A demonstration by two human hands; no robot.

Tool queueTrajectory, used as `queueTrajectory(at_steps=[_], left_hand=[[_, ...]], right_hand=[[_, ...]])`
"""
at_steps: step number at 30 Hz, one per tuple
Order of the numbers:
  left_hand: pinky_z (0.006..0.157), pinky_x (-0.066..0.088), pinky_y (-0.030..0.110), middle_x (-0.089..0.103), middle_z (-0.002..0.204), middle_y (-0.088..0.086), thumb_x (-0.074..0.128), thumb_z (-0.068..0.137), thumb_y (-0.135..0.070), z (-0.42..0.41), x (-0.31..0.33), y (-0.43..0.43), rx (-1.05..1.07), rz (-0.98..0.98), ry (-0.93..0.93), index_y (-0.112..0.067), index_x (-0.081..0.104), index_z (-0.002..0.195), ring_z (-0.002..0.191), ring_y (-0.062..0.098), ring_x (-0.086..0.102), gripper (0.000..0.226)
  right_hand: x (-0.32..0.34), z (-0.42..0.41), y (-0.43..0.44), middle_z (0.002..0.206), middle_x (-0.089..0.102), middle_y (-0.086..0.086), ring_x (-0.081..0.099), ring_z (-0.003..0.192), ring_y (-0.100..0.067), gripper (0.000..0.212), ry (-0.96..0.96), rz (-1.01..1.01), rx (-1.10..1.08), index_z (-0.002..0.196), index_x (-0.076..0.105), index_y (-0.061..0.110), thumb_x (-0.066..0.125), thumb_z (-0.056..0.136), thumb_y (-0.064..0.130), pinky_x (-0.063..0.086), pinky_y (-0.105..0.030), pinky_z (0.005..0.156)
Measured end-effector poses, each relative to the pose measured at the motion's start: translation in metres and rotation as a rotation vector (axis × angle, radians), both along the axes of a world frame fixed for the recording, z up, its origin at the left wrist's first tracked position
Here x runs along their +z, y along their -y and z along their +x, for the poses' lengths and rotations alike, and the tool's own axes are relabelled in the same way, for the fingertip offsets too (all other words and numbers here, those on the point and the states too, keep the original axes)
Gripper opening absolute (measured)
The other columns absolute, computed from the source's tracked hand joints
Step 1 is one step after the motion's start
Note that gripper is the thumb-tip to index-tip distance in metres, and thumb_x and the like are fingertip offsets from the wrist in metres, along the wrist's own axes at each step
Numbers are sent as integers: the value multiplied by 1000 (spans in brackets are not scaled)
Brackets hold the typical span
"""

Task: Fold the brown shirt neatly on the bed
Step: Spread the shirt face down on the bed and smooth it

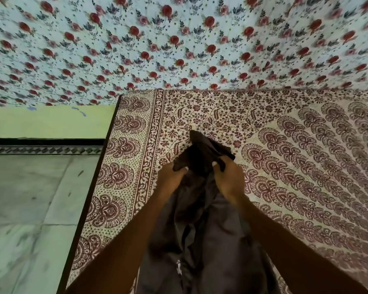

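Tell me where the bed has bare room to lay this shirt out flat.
Most room lies right of the right hand, over the bedspread with its fan motifs, and ahead of both hands up to the rose-print cloth. Left of the left hand only the narrow border strip remains before the bed's edge. The brown shirt crowds the near middle.

a home bedroom: a bed [136, 145] under a block-printed bedsheet [285, 145], a floral curtain [179, 39], marble floor [30, 209].
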State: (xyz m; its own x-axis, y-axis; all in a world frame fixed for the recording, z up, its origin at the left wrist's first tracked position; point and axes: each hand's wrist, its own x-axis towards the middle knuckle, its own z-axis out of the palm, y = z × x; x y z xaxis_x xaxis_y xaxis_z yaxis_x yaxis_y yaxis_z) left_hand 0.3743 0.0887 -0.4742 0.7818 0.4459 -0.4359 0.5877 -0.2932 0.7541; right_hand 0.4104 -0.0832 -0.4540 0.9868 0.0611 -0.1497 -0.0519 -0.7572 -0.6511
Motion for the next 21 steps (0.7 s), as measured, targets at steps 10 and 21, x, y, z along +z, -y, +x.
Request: queueTrajectory(at_steps=[10, 21], left_hand=[[76, 54, 23, 71, 85, 1, 69, 72, -57, -82, 152, 19, -91, -232, 18, -27, 68, 79, 82, 19, 67, 30], [83, 48, 36, 68, 110, 17, 58, 94, -35, -216, 356, 83, -221, 85, 236, -3, 64, 117, 100, 30, 63, 40]], right_hand=[[143, -111, 93, 95, 70, 3, 63, 80, -10, 35, 84, 186, -227, 116, 64, 22, 41, 100, 42, 49, -23, 68], [352, -271, 189, 69, 65, 3, 61, 61, -11, 25, 203, 129, -316, 94, 69, 18, 53, 98, 36, 45, -29, 55]])
